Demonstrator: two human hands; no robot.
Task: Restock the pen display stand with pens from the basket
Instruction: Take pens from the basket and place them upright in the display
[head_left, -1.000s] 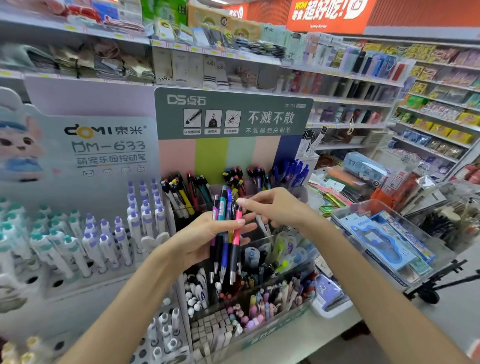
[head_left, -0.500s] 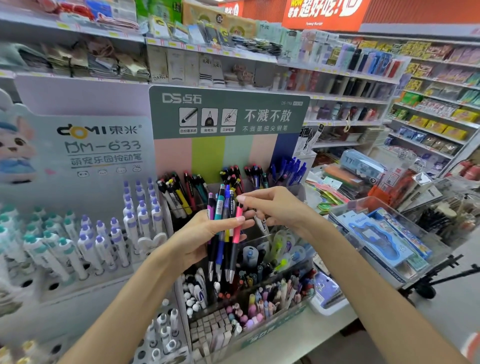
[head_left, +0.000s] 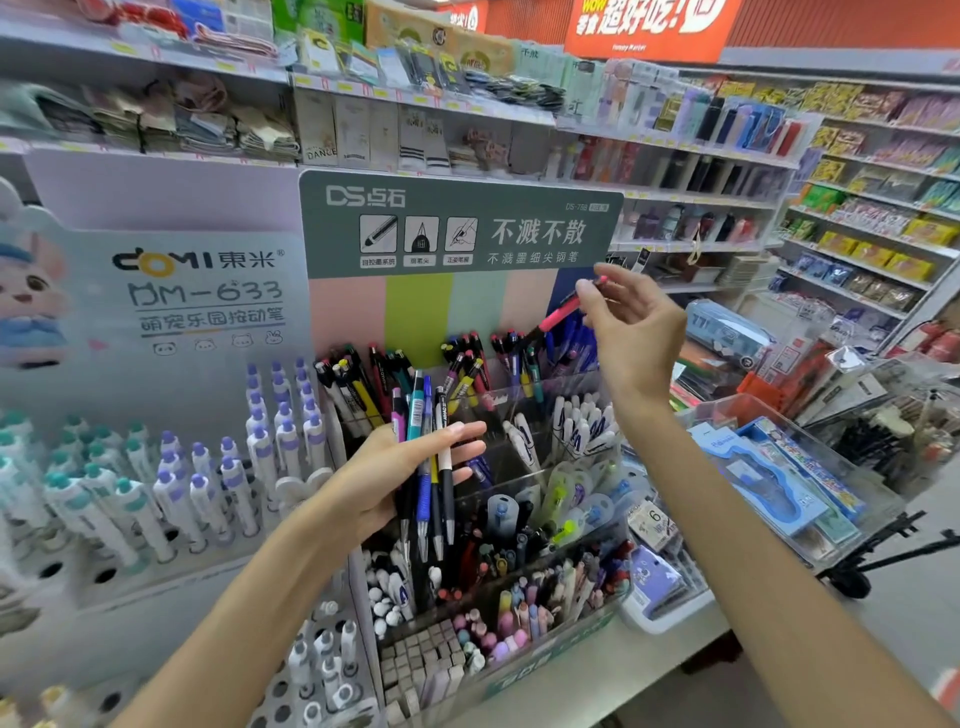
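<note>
At the left, the left hand (head_left: 395, 483) is gripping a bunch of pens (head_left: 428, 457), tips down, in front of the pen display stand (head_left: 462, 228). To the right and higher, the right hand (head_left: 631, 327) is pinching a pink pen (head_left: 563, 312) above the stand's far-right compartment.

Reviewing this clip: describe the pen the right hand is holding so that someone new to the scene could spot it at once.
Find the grey-green DS header board over the pastel-striped pen stand. Just below its right end, the right hand pinches a pink pen by its top, slanting down-left above the rear cups. Unlike the others, it hangs in the air alone, apart from the left hand's bundle.
</note>
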